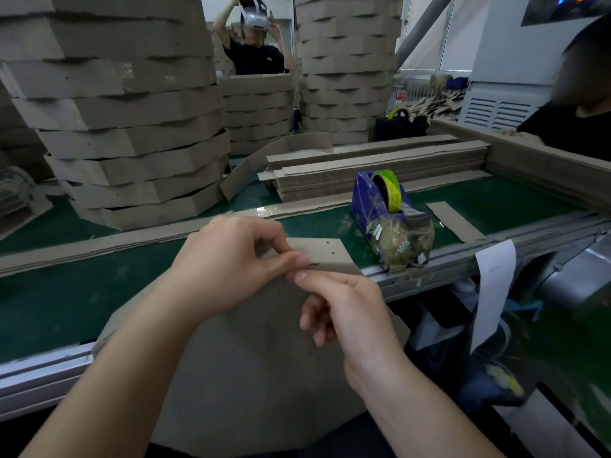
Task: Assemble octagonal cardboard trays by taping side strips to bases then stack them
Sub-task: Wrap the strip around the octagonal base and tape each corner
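A brown octagonal cardboard base lies tilted over the near edge of the green table, reaching toward my lap. At its far edge a cardboard side strip with small holes stands against it. My left hand pinches the seam where strip and base meet, thumb and forefinger together. My right hand pinches the same seam just to the right, its fingertip touching the left one. Whether tape lies under the fingers cannot be told. A blue tape dispenser with a green-yellow roll stands to the right.
Tall stacks of finished trays rise at the left and back. Flat side strips are piled behind the dispenser. A long strip lies across the table. One person stands behind the stacks, another at the right edge.
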